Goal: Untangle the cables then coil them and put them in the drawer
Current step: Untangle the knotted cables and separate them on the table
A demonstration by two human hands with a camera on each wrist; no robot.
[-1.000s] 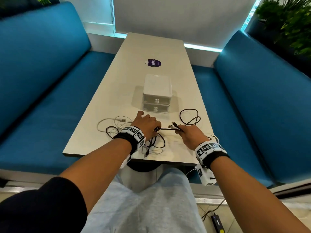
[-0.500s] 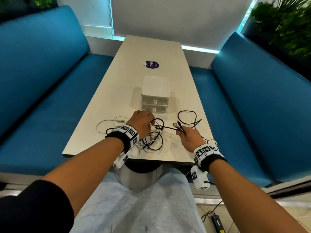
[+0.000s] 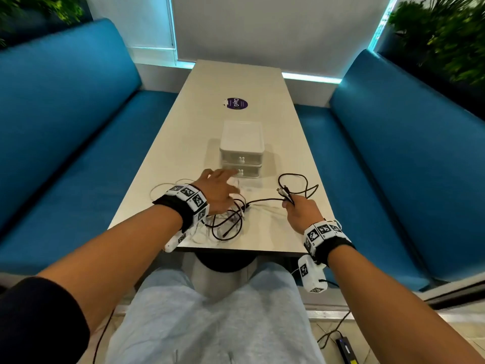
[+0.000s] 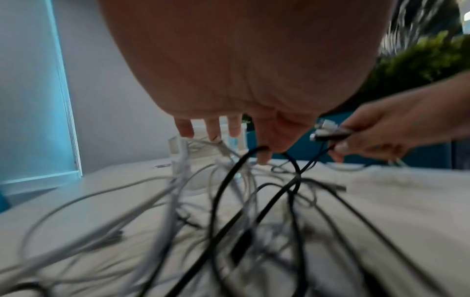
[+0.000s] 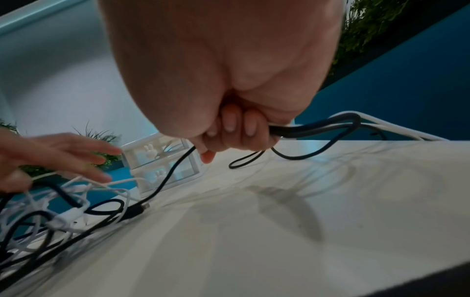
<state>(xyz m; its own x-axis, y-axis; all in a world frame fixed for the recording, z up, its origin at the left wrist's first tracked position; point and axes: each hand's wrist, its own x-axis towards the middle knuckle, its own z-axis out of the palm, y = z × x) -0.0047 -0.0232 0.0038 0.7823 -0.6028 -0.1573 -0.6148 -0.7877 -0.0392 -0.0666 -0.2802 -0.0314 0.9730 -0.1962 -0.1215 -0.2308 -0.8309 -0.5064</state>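
A tangle of black and white cables (image 3: 227, 222) lies near the table's front edge (image 3: 236, 250). My left hand (image 3: 223, 179) hovers over the tangle with straight, spread fingers and grips nothing; a black loop (image 4: 257, 152) passes by its thumb. My right hand (image 3: 288, 203) pinches the black cable (image 3: 262, 200) just behind its plugs (image 3: 283, 191). That cable runs left into the tangle, and another loop of it (image 3: 296, 177) lies beyond my right hand. The white two-drawer box (image 3: 241, 143) stands shut just past my left fingertips. In the right wrist view my right hand (image 5: 223, 138) holds folded black cable (image 5: 312, 126).
Blue benches (image 3: 65, 122) (image 3: 409, 153) flank the narrow table. A purple sticker (image 3: 237, 103) sits behind the drawer box. White cable (image 3: 162, 186) loops out left of my left wrist. Plants (image 3: 446, 35) stand at the back right. A power adapter (image 3: 346, 350) lies on the floor.
My left hand has let go of the tangle, opened, and reached forward toward the drawer box. My right hand has drawn the black cable's plug end to the right.
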